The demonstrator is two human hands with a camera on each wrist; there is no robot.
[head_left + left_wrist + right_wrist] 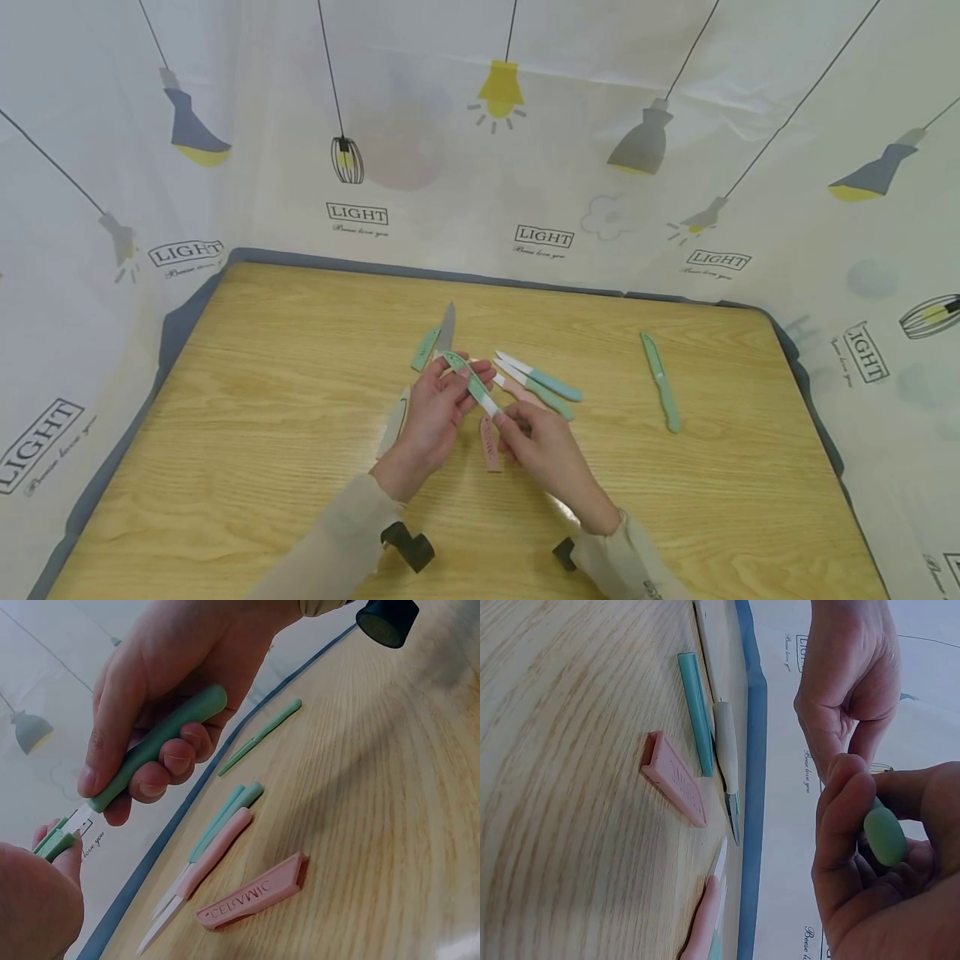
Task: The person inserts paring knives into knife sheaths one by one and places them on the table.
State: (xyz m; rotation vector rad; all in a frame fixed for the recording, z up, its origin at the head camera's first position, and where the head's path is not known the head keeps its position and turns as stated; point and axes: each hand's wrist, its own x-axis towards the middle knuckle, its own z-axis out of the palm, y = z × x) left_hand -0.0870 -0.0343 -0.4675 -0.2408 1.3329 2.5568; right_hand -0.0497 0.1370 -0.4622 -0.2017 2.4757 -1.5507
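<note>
My left hand (433,412) holds a light green blade sheath (461,367) between thumb and fingers. My right hand (551,446) grips the green handle (161,746) of a ceramic knife. Its white blade (486,402) is partly inside the sheath, and a short stretch shows between the hands. Below them on the table lies a pink sheath (255,894) lettered "CERAMIC". Beside it rest a pink-handled knife (217,851), a green-handled knife (551,400) and a blue-handled knife (557,385), their white blades bare.
A green knife in its sheath (660,383) lies apart on the right. Behind my left hand are a grey-bladed knife (447,327) with a pale handle (726,742), a blue-green sheath (696,712) and a whitish long piece (393,427). Printed sheeting (450,225) surrounds the wooden table (300,350).
</note>
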